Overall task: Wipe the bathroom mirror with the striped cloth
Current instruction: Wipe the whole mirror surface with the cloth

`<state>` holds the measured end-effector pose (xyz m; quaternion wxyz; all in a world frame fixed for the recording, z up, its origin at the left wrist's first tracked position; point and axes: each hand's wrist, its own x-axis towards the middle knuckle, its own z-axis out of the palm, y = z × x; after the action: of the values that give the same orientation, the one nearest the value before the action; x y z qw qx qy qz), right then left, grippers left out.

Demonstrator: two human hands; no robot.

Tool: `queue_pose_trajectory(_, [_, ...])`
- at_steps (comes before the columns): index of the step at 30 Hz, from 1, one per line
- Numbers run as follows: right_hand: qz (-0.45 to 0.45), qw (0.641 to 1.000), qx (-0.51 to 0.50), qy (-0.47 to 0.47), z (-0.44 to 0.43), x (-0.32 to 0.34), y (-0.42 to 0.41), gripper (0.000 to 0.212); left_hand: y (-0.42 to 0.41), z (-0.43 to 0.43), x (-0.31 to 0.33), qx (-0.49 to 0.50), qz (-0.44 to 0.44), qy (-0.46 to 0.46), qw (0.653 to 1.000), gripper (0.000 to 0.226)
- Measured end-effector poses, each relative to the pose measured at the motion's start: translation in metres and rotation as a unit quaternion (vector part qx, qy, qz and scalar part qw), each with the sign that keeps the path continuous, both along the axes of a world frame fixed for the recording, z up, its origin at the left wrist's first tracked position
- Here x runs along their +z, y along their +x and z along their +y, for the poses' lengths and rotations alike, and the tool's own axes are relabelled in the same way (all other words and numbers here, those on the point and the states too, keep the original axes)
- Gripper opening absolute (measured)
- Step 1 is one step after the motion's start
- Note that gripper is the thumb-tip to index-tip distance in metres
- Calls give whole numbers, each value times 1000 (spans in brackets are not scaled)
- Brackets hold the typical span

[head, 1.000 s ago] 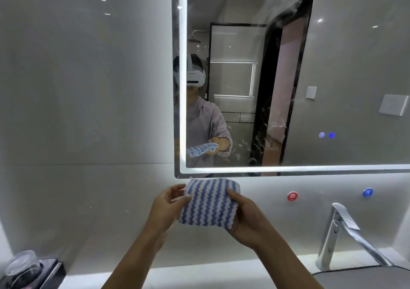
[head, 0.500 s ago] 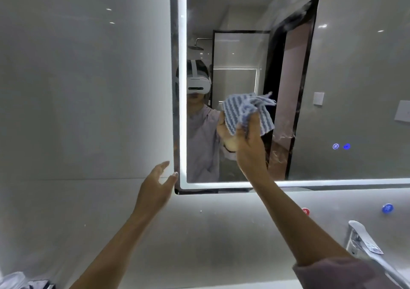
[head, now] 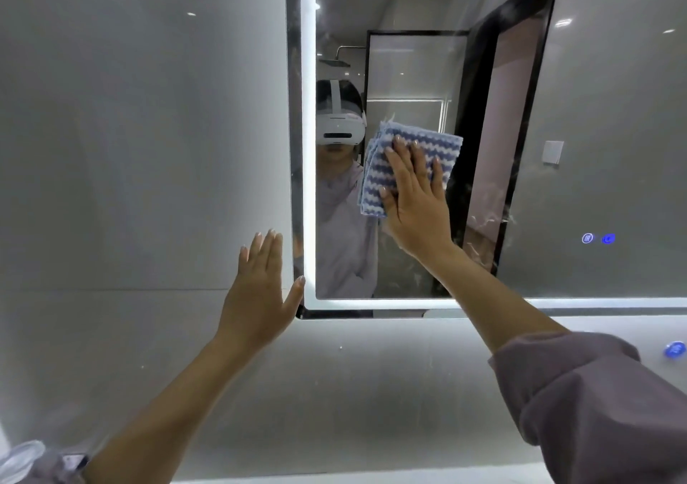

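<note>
The bathroom mirror (head: 613, 130) fills the upper right, with a lit strip along its left and bottom edges. A folded blue-and-white striped cloth (head: 427, 145) lies flat against the glass near the mirror's left side. My right hand (head: 416, 201) presses it there with fingers spread over its lower half. My left hand (head: 260, 294) is flat and empty on the wall tile beside the mirror's lower-left corner, its thumb touching the frame. Streaks and smears show on the glass to the right of the cloth.
Grey wall tiles (head: 130, 149) run left of and below the mirror. Two small blue touch icons (head: 597, 238) glow on the glass at right. A blue button (head: 674, 349) sits on the wall at far right. A clear lidded container (head: 22, 461) stands at the bottom left corner.
My right hand went from gripping the bunched cloth to pressing it flat on the glass. My left hand rose and flattened against the wall by the mirror's corner.
</note>
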<state>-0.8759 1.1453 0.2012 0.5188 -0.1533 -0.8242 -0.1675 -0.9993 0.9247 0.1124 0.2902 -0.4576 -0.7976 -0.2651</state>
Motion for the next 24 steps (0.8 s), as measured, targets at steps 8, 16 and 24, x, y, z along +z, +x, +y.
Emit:
queue_pose_trajectory(8, [-1,996,-73,45,-2,-10,-19,56,-12,-1,-4,18,12,-38,999,74])
queue_pose_trajectory(16, [-60,993,-40,98,6,-86,-17,56,-7,5,-18,13,5,-37,999,74])
queue_pose_trajectory(24, [-91,987,-32,125,3,-154,-9,61,0,12,-32,6,18,-49,999,76])
